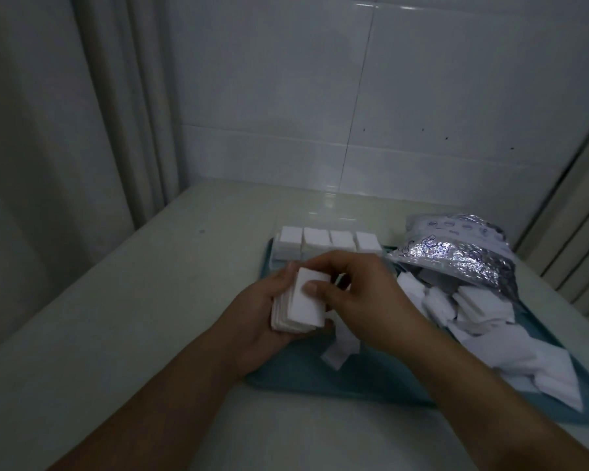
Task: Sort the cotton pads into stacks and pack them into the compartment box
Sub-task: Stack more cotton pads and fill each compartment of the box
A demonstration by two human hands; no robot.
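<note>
The left hand (259, 311) is cupping a stack (301, 305) of white cotton pads from below and from the left, its fingers curling up around the stack's far and left edges. The right hand (361, 294) is reaching over from the right, its thumb (315, 288) pressing down on the top pad and its other fingers bending over the stack's far side, so both hands are clamping the same stack. The stack is hovering above the left part of a teal tray (306, 379), which is lying on a pale counter (143, 300). At the tray's far edge the clear box (327, 244) is standing, four of its compartments showing in a row, each holding an upright white stack; the wrists are hiding the near part of the box. Right of the hands, loose pads (473, 311) are lying in a jumbled heap across the right half of the tray, some spilling toward its near right corner, and one strip (340, 348) is lying just beneath the right wrist. A crinkled silver bag (456, 253) is lying on the far side of that heap, its mouth opening toward the pads. White tiles (354, 96) are rising behind the counter.
</note>
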